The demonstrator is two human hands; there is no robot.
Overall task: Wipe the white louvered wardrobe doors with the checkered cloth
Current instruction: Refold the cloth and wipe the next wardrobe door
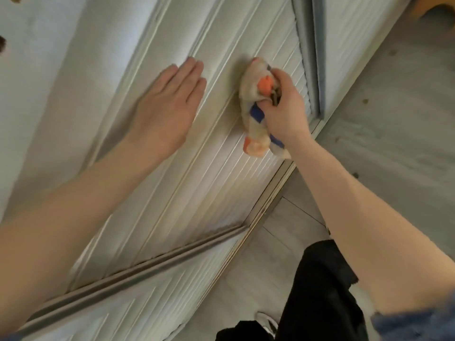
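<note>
Head view: right hand [283,107] grips checkered cloth [256,114] mid-frame, left hand [167,107] flat, open on louvered door [197,193]; best to stroke along the slats

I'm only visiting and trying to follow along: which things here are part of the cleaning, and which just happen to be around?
Part of the job:
checkered cloth, gripped by the right hand
white louvered door, with the left hand flat on it

Just around:
grey floor
black trousers

Grey floor [394,143] btm right; black trousers [320,291], white shoe [267,323] on it.
</note>
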